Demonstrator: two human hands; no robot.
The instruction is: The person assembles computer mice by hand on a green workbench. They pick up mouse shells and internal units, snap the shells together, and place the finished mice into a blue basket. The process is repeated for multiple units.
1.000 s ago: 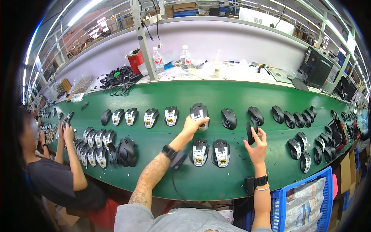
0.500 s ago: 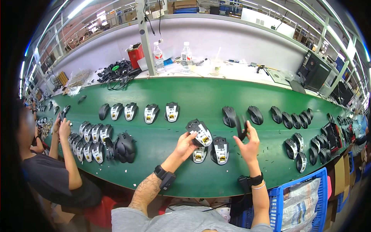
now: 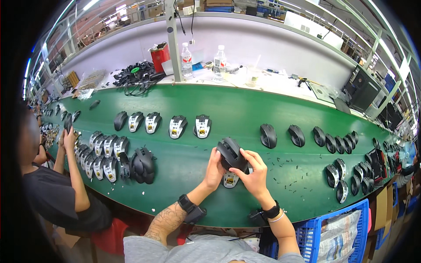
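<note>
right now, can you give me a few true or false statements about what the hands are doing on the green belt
1. Both hands hold one black plastic computer mouse. True: left hand and right hand each grip it.
2. The long green conveyor belt holds only black shells. False: a row of white-bottomed upturned mice lies on it.
3. A blue plastic crate sits at the lower right. True.
4. The clear plastic water bottles stand on the green belt. False: they stand on the white bench behind it.

Black mouse; green belt; crate probably blue.
</note>
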